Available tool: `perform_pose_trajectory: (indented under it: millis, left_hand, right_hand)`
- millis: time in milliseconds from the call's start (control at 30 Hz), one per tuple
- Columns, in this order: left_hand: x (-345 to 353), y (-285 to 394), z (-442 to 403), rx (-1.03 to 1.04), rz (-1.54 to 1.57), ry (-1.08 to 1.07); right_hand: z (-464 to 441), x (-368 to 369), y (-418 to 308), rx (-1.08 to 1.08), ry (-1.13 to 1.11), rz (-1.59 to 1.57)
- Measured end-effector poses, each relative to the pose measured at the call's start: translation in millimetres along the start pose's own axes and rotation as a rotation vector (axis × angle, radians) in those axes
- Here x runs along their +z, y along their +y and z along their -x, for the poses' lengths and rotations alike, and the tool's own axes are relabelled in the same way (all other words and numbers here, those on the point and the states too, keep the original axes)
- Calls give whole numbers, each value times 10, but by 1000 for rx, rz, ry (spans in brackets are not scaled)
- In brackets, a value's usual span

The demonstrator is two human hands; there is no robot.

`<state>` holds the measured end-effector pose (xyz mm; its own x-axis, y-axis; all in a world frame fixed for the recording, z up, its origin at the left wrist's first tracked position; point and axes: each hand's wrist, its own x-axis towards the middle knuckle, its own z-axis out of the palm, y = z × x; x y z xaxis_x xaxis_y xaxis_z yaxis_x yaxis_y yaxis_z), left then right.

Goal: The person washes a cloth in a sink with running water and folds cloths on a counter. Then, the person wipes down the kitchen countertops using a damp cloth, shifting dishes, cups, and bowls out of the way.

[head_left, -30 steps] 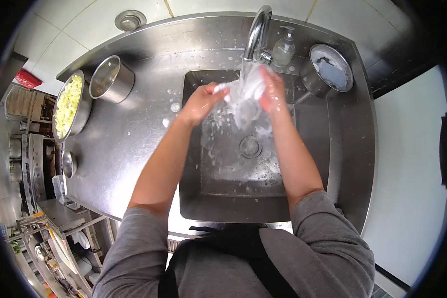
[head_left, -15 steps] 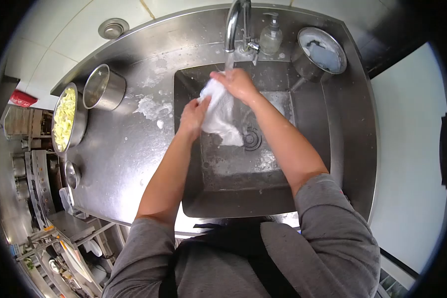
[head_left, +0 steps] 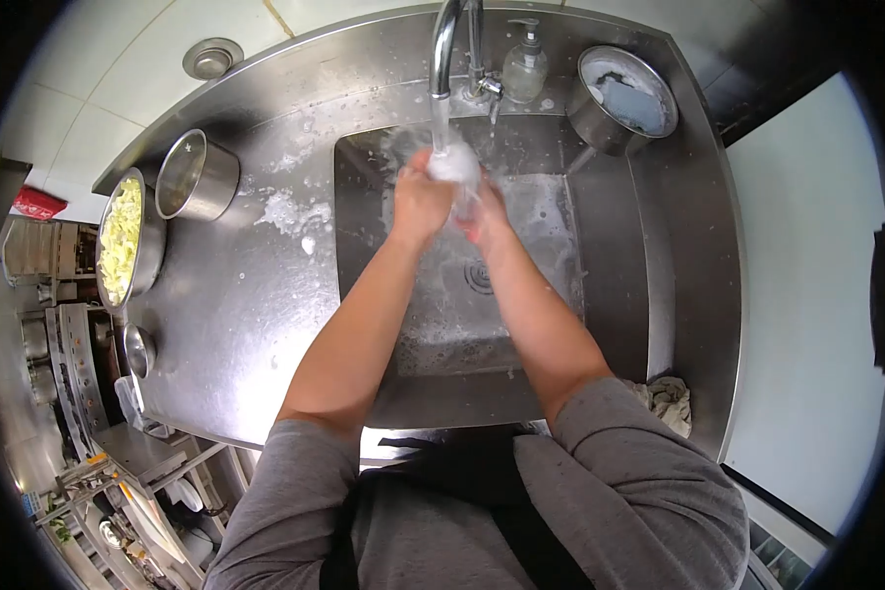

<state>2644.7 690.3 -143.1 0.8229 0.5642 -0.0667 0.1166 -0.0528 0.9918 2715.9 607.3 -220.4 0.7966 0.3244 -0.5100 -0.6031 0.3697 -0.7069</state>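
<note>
We cannot read the small marks on the red object (head_left: 39,203) beyond the counter's (head_left: 256,285) left edge. Our arms reach forward over the sink's (head_left: 615,315) front edge, wrists close together. Near its back edge, under the faucet's (head_left: 444,49) running water (head_left: 441,118), our left hand (head_left: 423,204) grips the bunched white cloth (head_left: 455,163); our blurred right hand (head_left: 484,211) touches it, how tightly we cannot tell.

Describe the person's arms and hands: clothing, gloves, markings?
Grey short sleeves end near the elbows. Forearms are uncovered, no watch or bands visible. Left hand and right hand wear no gloves; finer detail is blurred.
</note>
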Motion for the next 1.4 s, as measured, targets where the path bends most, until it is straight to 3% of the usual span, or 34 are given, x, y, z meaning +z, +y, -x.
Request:
perform_pose_trajectory:
  millis: [33, 67, 133, 167, 200, 233, 267, 300, 333, 400, 433, 500, 567, 600, 667, 733, 767, 833, 867, 900, 1000, 1033, 1067, 1133, 1167, 1200, 1233, 1267, 1333, 1400]
  left_hand:
    - [0, 94, 71, -47, -52, -32]
    - [-5, 144, 104, -94, -105, -63]
    - [-192, -279, 59, -74, 4, -102]
    - [-295, -310, 121, -148, 11, -173]
    - [-334, -237, 215, -221, 18, -243]
    - [-364, -157, 315, -404, 90, -301]
    - [-368, -173, 293, -405, 90, -300]
    - [-368, -190, 248, -503, 462, -401]
    - [-366, -207, 200, -590, 840, -495]
    - [-329, -236, 36, -587, 1090, -471]
    - [-364, -577, -145, -587, 1271, -541]
    - [-340, -572, -169, -576, 1457, -604]
    - [-271, -526, -78, -306, 970, -172]
    - [-257, -482, -161, -302, 1510, -530]
    - [-118, -165, -36, -488, 1170, 182]
    - [-83, 78, -4, -440, 1175, 145]
    - [-84, 114, 1, -390, 1176, 107]
    - [-135, -111, -96, -316, 1124, 58]
    - [-166, -82, -95, -243, 1070, 13]
    - [-214, -62, -62, -196, 825, -44]
    - [-209, 88, 60, -220, 857, -120]
    - [-344, 48, 103, -281, 963, -439]
    - [-398, 35, 127, -272, 971, -421]
    - [-471, 1, 176, -391, 878, -748]
    - [-493, 86, 183, -418, 705, -794]
    - [-498, 76, 173, -413, 718, -777]
    - [-484, 56, 156, -446, 539, -723]
    - [-452, 54, 142, -478, 360, -670]
    - [-362, 62, 122, -506, 398, -635]
    - [-287, -9, 106, -549, 153, -512]
  right_hand:
    - [42, -36, 4, 403, -160, -164]
    - [22, -18, 27, 403, -158, -172]
    - [-52, 97, 102, 256, -276, -512]
    - [-25, 179, 58, 197, -117, -413]
    - [-4, 203, 32, 195, -117, -415]
    - [41, 215, 23, -51, -90, -33]
    - [123, 236, 15, -294, -59, 352]
    - [314, 311, -52, -459, -46, 579]
    - [385, 382, 52, -895, 88, 763]
    - [780, 484, -35, -1121, -52, 928]
    - [811, 484, -59, -1125, -58, 935]
    - [842, 480, -87, -1150, -382, 696]
    - [824, 501, -139, -1039, -334, 698]
    - [796, 512, -178, -929, -276, 698]
    - [657, 562, -259, -830, -255, 803]
    - [539, 631, -295, -548, -190, 331]
    - [517, 670, -350, -548, -190, 332]
    - [470, 733, -473, -227, -91, -24]
    - [420, 729, -500, -224, -96, -18]
    - [372, 710, -535, -165, -215, -3]
    - [376, 722, -666, -142, -426, 166]
    - [424, 735, -689, -110, -529, 196]
    - [509, 779, -737, -75, -634, 227]
    - [556, 811, -791, -105, -723, 328]
    - [573, 822, -829, -183, -795, 512]
    - [578, 820, -848, -261, -867, 695]
    - [532, 814, -862, -318, -865, 863]
    - [500, 805, -863, -308, -877, 872]
    - [439, 795, -840, -439, -784, 1087]
    - [350, 799, -680, -418, -673, 1072]
